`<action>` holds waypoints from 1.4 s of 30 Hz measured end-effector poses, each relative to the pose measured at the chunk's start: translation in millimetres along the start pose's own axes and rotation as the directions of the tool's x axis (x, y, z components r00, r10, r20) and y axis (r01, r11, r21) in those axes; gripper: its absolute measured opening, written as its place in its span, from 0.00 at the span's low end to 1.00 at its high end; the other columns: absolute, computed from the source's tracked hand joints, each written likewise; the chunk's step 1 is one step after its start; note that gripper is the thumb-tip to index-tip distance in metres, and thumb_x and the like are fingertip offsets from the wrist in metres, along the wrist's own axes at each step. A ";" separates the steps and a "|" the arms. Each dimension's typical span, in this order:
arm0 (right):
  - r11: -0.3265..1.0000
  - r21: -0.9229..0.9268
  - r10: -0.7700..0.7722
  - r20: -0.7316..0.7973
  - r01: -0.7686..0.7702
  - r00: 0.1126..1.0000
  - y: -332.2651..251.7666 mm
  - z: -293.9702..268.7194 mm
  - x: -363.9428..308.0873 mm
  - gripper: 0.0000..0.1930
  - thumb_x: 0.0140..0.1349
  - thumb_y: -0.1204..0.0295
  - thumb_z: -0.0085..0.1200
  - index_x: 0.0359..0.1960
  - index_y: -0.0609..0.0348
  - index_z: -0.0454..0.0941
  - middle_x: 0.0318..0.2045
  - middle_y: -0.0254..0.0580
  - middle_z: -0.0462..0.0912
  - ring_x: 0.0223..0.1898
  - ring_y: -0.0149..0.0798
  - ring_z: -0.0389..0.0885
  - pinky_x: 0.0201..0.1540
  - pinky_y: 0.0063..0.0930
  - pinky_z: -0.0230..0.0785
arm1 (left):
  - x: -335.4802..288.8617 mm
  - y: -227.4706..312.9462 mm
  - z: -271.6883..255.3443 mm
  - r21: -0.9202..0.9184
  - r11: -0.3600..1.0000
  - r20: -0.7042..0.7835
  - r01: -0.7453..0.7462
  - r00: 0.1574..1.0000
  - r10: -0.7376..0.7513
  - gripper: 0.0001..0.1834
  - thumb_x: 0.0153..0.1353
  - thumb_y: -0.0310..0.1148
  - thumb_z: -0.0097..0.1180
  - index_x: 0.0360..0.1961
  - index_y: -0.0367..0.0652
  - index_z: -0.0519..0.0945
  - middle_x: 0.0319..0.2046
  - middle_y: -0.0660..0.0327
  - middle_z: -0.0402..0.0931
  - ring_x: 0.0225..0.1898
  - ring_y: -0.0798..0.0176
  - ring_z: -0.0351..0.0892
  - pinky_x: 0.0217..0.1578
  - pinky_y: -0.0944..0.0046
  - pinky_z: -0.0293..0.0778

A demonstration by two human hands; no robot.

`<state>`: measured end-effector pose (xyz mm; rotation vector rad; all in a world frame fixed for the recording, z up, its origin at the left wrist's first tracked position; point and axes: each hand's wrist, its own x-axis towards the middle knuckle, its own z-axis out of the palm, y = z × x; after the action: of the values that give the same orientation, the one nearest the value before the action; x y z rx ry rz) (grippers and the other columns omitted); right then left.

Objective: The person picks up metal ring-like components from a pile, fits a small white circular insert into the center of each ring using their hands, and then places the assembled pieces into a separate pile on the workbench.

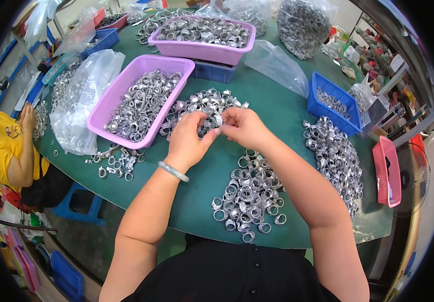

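**Both hands at the ring pile on a green table**

Green round table (272,108), edge bowed by the lens, crowded with silver metal rings in heaps and bins. Lilac basket (110,105) left of centre, half full of rings; a second lilac basket (212,50) behind it, stacked on a blue crate (214,71). Small blue bin (327,85) to the right, a long heap of rings (335,161) just beside it, a pink tray (385,171) at the table's right rim. Clear plastic bags (83,90) along the left side. A seated person in a yellow shirt (0,146) at the far left edge. Shelving and clutter beyond, blurred.

Left hand (189,138), pale bangle (173,171) at the wrist, and right hand (242,126) meeting fingertip to fingertip over the centre pile (202,103). Pinched between them, a small metal ring (217,121), shiny and grey, probably held by both hands though mostly hidden by the fingers. Near pile of rings (249,194) below the right forearm, loose rings (118,161) scattered to the left
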<state>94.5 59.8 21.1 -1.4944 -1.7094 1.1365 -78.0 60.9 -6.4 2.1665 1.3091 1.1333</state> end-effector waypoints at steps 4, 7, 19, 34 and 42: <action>0.966 0.159 -0.205 -0.011 0.204 0.979 4.5 -7.5 -29.4 0.06 0.51 0.76 0.54 0.30 0.62 0.73 0.19 0.28 0.71 0.22 0.21 0.69 0.24 0.18 0.62 | -4.6 11.7 4.0 -0.561 0.823 0.209 0.090 0.977 0.035 0.19 0.53 0.29 0.58 0.47 0.38 0.71 0.32 0.65 0.71 0.29 0.75 0.70 0.31 0.74 0.70; 0.890 -0.172 -0.439 -0.070 0.423 0.896 1.2 -8.3 -51.8 0.10 0.53 0.80 0.53 0.37 0.63 0.72 0.27 0.29 0.73 0.26 0.19 0.68 0.27 0.13 0.62 | -10.9 15.2 8.5 -0.735 0.609 0.390 0.298 0.921 0.020 0.17 0.56 0.28 0.56 0.47 0.37 0.71 0.32 0.64 0.72 0.30 0.74 0.72 0.31 0.74 0.70; 0.905 0.380 -0.107 -0.232 0.192 0.967 16.3 -3.8 -84.6 0.12 0.53 0.80 0.54 0.41 0.62 0.74 0.26 0.26 0.74 0.24 0.18 0.66 0.27 0.13 0.61 | -18.0 20.7 14.5 -0.782 0.043 0.623 0.622 0.779 0.075 0.13 0.56 0.27 0.55 0.42 0.38 0.70 0.35 0.56 0.76 0.33 0.64 0.79 0.33 0.70 0.76; 0.877 0.407 -0.126 -0.315 0.255 0.940 12.8 7.7 -86.0 0.10 0.52 0.77 0.57 0.37 0.62 0.76 0.27 0.28 0.74 0.24 0.18 0.68 0.27 0.14 0.63 | -18.2 12.7 19.2 -0.710 -0.109 0.664 0.695 0.714 0.223 0.13 0.60 0.29 0.50 0.46 0.38 0.70 0.38 0.54 0.76 0.36 0.62 0.79 0.37 0.68 0.77; 0.916 0.271 -0.182 -0.380 0.297 0.907 15.7 9.1 -89.5 0.09 0.51 0.77 0.57 0.35 0.61 0.77 0.28 0.32 0.73 0.23 0.20 0.69 0.26 0.15 0.63 | -19.0 11.6 22.6 -0.695 -0.103 0.676 0.712 0.695 0.244 0.14 0.61 0.30 0.49 0.47 0.37 0.70 0.39 0.56 0.75 0.37 0.63 0.79 0.39 0.67 0.77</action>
<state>111.2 -29.5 11.9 -1.1582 -1.3448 0.9033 -58.3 40.8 -21.1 0.7383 0.1574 0.5628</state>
